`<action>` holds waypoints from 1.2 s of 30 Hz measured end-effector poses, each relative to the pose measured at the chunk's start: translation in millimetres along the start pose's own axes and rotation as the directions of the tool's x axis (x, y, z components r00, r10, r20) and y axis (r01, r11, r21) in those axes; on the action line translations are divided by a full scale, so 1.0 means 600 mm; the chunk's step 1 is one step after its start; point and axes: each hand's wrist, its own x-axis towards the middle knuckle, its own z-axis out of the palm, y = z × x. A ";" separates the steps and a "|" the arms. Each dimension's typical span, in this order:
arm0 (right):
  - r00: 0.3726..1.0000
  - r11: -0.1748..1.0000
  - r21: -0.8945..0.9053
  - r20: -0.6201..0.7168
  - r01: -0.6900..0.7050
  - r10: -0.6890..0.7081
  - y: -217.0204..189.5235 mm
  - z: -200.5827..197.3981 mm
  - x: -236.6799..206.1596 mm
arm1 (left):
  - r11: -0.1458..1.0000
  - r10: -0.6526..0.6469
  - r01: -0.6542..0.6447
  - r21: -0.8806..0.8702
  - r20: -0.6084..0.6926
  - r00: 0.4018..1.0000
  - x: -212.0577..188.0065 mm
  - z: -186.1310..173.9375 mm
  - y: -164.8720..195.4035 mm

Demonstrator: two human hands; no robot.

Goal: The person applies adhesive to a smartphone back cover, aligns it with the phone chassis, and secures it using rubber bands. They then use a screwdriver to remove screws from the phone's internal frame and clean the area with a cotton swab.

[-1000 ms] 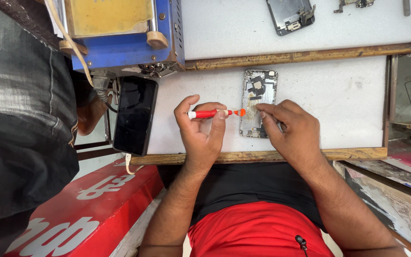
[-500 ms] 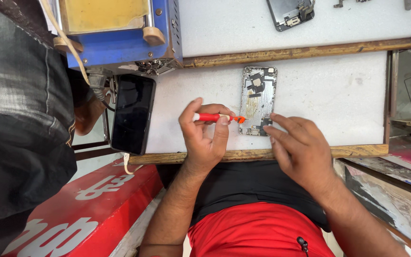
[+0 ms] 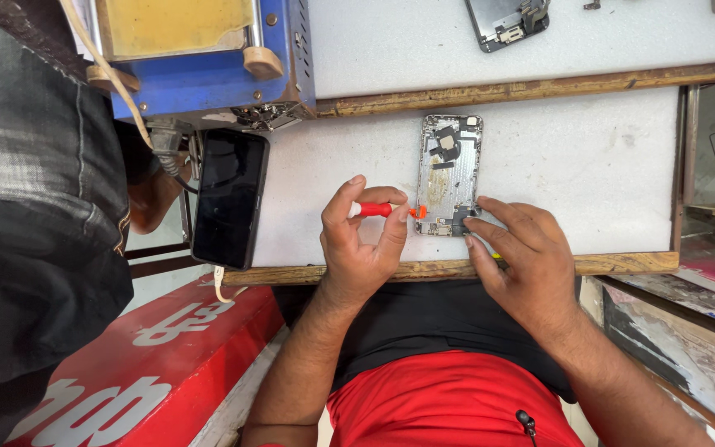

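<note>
- My left hand (image 3: 357,240) now pinches the red screwdriver (image 3: 378,209), tip touching the opened phone's (image 3: 447,170) lower edge.
- My right hand (image 3: 523,252) has slid lower; its spread fingertips (image 3: 477,223) hold nothing, steadying the phone's bottom corner.

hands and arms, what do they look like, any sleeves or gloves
Both hands, left hand and right hand, are bare: no gloves, rings or watch in view. The forearms are bare too, with no sleeves reaching them. The person wears a black top and red shorts.
</note>
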 end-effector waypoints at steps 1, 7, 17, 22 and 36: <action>1.000 1.000 0.002 0.004 -0.008 0.008 0.000 0.000 0.000 | 1.000 0.018 -0.019 0.007 0.011 1.000 0.000 0.000 0.000; 0.999 0.999 0.032 0.006 -0.041 0.041 -0.003 -0.004 0.003 | 0.995 0.095 -0.099 0.033 0.092 0.991 0.008 0.000 0.001; 0.999 0.998 0.043 0.000 -0.041 0.041 -0.003 -0.007 0.006 | 0.980 0.179 -0.194 0.050 0.213 0.960 0.014 0.001 0.007; 0.999 0.998 0.053 -0.006 -0.040 0.040 0.000 -0.005 0.003 | 0.976 0.193 -0.212 0.040 0.272 0.943 0.014 0.002 0.004; 1.000 0.999 0.044 0.000 -0.031 0.031 0.000 -0.005 0.004 | 0.964 0.201 -0.244 0.103 0.311 0.929 0.015 0.003 0.009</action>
